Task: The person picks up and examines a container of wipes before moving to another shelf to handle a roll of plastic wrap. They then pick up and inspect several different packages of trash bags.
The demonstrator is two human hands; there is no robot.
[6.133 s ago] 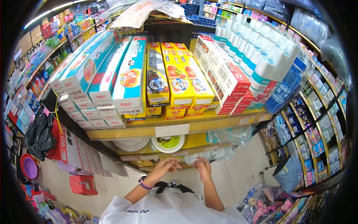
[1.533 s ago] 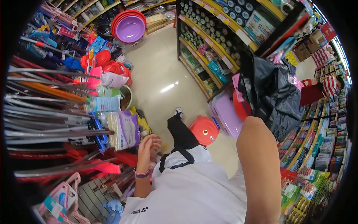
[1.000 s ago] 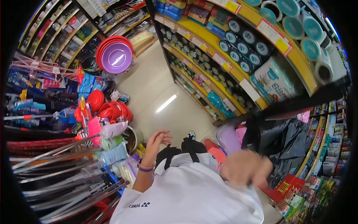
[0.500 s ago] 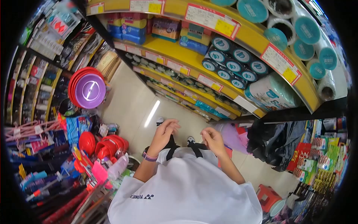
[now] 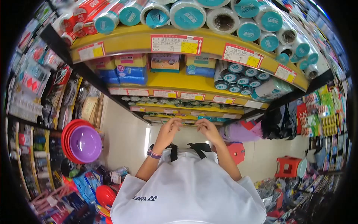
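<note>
My left hand (image 5: 169, 132), with a striped watch band (image 5: 154, 152) on its wrist, is held up in front of my white shirt (image 5: 190, 183). Its fingers are loosely bent and hold nothing. Opposite it, my right hand (image 5: 208, 130) is raised too, fingers slightly curled and empty. A small gap separates the two hands, and neither touches goods. Beyond them stands a yellow shelf unit (image 5: 164, 79). It carries teal-ended rolls (image 5: 187, 16) on top, with blue-and-yellow packs (image 5: 130, 69) and a pack of dark rolls (image 5: 238, 79) below.
Stacked basins, the front one a purple basin (image 5: 85, 143), stand at the left. Black plastic bags (image 5: 279, 121) hang at the shelf's right end. On the floor at right is a red stool (image 5: 288, 167). Assorted goods crowd both lower sides.
My view has turned toward the shelf, which now spreads across the top with more rolls showing. My hands stay raised and empty, a little closer together.
</note>
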